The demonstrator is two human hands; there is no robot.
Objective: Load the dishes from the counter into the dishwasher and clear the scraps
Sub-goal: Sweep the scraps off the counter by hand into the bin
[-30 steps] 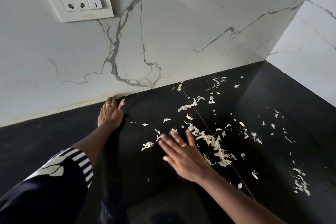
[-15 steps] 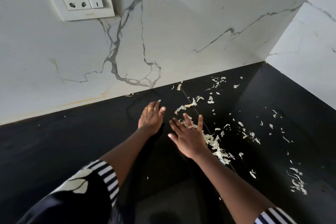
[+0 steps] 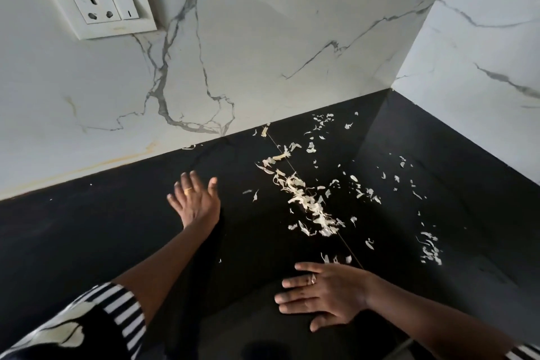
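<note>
Scraps (image 3: 306, 202) lie strewn on black counter (image 3: 87, 228), thickest in a strip mid-counter, w/ bits out toward the corner. L hand (image 3: 195, 202) flat, fingers spread, holding nothing, left of strip. R hand (image 3: 327, 292) also flat, fingers straight, near front edge.

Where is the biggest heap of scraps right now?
In the head view the biggest heap of scraps lies across the thin seam, to the right of the left hand and beyond the right hand.

Left hand (image 3: 194, 202) outstretched, fingers spread; right hand (image 3: 324, 294) flat, fingers straight.
</note>
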